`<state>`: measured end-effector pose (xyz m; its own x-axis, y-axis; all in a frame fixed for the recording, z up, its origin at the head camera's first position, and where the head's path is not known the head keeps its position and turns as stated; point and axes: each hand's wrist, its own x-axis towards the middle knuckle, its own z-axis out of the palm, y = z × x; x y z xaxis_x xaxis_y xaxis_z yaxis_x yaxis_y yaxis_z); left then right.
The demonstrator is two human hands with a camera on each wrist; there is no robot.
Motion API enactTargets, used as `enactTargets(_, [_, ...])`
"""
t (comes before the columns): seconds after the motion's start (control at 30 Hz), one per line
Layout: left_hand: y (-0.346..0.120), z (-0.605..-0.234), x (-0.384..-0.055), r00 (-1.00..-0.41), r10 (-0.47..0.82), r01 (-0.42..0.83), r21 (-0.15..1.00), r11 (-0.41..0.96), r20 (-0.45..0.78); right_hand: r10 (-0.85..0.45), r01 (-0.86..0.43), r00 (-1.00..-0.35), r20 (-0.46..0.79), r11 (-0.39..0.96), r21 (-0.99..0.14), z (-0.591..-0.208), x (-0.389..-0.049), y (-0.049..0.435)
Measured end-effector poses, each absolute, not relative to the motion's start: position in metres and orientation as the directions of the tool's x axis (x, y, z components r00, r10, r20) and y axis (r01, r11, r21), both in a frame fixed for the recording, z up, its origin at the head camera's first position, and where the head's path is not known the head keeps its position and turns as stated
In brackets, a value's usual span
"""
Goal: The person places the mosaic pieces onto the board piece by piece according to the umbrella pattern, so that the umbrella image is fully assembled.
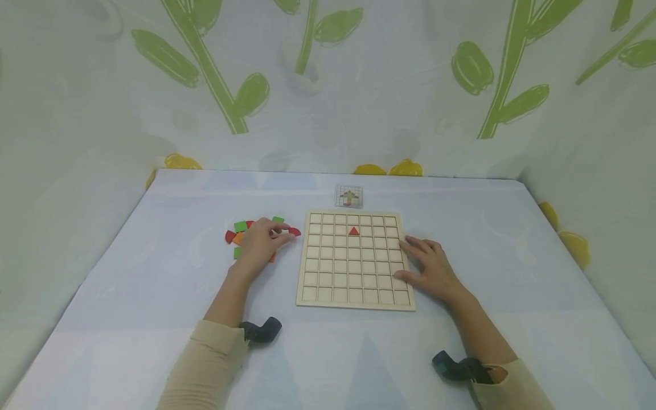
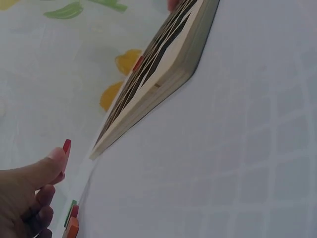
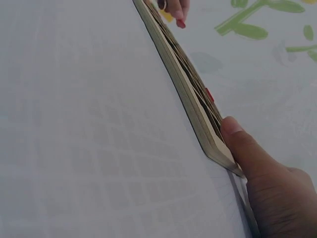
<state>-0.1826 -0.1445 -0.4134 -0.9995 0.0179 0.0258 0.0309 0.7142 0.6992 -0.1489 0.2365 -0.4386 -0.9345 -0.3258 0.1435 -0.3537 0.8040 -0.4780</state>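
Note:
My left hand pinches a red, round-edged flat wooden piece between thumb and fingers, just left of the board. The left wrist view has this red piece standing on edge at the thumb tip, raised above the table. A square wooden grid board lies flat in the middle. One red triangle sits in a cell of its second row from the top. At the board's right edge rests my right hand, fingers spread along the side and thumb over the rim.
Loose pieces lie around and under my left hand, among them a green one, a red one and an orange one. A small pattern card lies behind the board. A patterned backdrop stands beyond the table.

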Motion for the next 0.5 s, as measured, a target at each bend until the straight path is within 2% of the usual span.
enactTargets(0.27, [-0.134,-0.404,-0.182,-0.999,0.05,0.026,0.727,0.686,-0.01,-0.319,-0.347,-0.937,0.141,0.81,-0.472,-0.44,-0.149,0.237])
enactTargets(0.5, [-0.126,-0.401,-0.181,-0.99,0.136,0.058,0.752,0.656,-0.042,-0.316,-0.345,-0.938,0.143,0.809,-0.475,-0.439,-0.149,0.236])
